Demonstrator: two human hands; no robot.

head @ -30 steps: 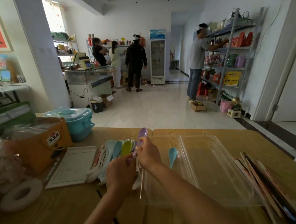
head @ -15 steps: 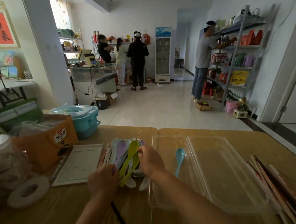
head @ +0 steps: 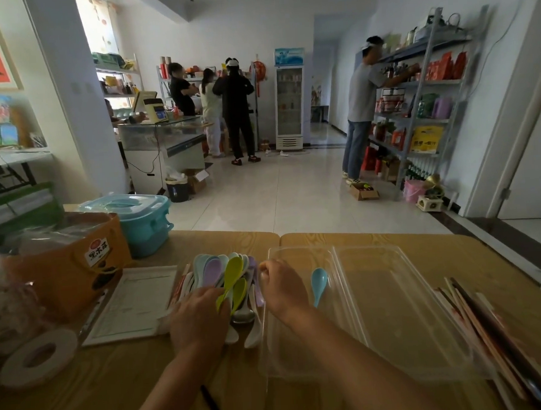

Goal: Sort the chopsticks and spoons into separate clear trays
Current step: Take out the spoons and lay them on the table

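The spoons (head: 226, 279) lie in a loose, overlapping fan on the wooden table (head: 491, 256), just left of two clear trays. Only one blue spoon (head: 318, 283) rests in the left tray (head: 297, 253), and the right tray (head: 409, 307) holds nothing that I can make out. The left hand (head: 197, 318) lies over the near end of the pile with its fingers laid flat across the handles, pressing rather than gripping. The right hand (head: 283, 285) sits at the pile's right edge with its fingers curled in; whether they pinch a handle is hidden behind the knuckles. The step in hand looks like drawing one spoon off the fan. It should go best if the left hand keeps the stack pinned while the right lifts a top spoon by its handle, so the nested bowls beneath do not drag along or slide. The spoons are smooth, glossy, deep-bowled soup spoons in lime, lilac, pale blue and white, probably slippery against each other. The trays are thin, transparent, rectangular and shallow, with rounded rims. The chopsticks (head: 475, 319), long thin sticks in what seem to be paper sleeves, lie heaped just beside the right tray, not yet sorted. An orange carton (head: 68, 262) stands further left.
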